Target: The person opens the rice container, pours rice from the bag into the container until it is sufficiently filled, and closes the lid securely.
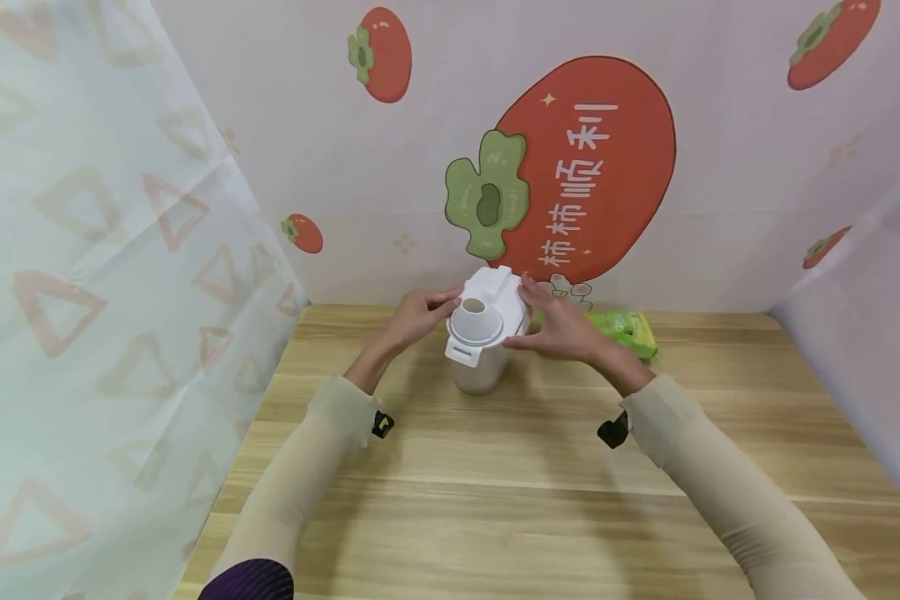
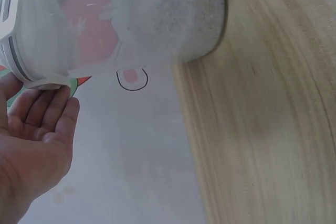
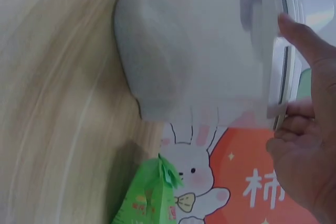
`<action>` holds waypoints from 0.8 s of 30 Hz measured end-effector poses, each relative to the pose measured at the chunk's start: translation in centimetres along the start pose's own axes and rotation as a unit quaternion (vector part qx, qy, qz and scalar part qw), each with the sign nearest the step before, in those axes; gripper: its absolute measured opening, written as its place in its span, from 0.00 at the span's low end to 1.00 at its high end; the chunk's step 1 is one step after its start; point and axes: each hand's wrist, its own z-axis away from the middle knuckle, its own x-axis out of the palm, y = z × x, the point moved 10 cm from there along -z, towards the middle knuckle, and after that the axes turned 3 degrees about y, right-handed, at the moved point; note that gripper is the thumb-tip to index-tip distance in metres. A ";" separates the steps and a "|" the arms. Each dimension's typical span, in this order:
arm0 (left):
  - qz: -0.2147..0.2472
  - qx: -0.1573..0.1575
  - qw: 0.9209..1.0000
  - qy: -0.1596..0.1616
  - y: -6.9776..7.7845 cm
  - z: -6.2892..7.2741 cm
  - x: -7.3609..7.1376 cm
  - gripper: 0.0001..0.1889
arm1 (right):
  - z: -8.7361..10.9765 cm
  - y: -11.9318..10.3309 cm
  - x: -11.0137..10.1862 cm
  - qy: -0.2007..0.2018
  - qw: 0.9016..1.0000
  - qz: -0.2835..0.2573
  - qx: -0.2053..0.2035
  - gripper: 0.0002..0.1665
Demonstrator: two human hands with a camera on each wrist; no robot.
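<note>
A translucent storage container (image 1: 476, 381) stands upright on the wooden table, its white lid (image 1: 512, 302) in place. A round cap (image 1: 480, 325) rises from the lid, and a clip (image 1: 462, 353) juts from the near side. Pale grain-like contents (image 3: 152, 56) fill its lower part. At the lid's left edge, my left hand (image 1: 417, 317) pinches a side clip (image 2: 48, 83), thumb above and fingers below. My right hand (image 1: 562, 329) grips the lid's right edge, with the thumb toward the front and the fingers farther back.
Behind my right hand lies a green printed bag (image 1: 630, 332), near the back wall. The wooden table (image 1: 450, 517) meets a patterned back wall (image 1: 330, 150) and side walls. A dark purple round edge (image 1: 247, 581) shows at the lower left.
</note>
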 end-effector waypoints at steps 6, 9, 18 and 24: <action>-0.030 0.023 0.999 0.024 0.8 1.2 0.0 0.21 | -0.6 0.4 -0.5 -0.034 0.998 -0.019 -0.042 0.64; -0.035 0.028 0.998 0.032 1.1 1.8 0.1 0.21 | -0.8 0.7 -0.5 -0.052 0.997 -0.041 -0.050 0.64; -0.036 0.031 0.998 0.044 1.4 3.1 0.0 0.22 | -1.6 1.2 -0.2 -0.083 0.988 -0.115 -0.067 0.62; -0.035 0.037 0.997 0.049 1.2 3.4 0.0 0.23 | -1.8 1.5 -0.1 -0.092 0.982 -0.143 -0.077 0.61</action>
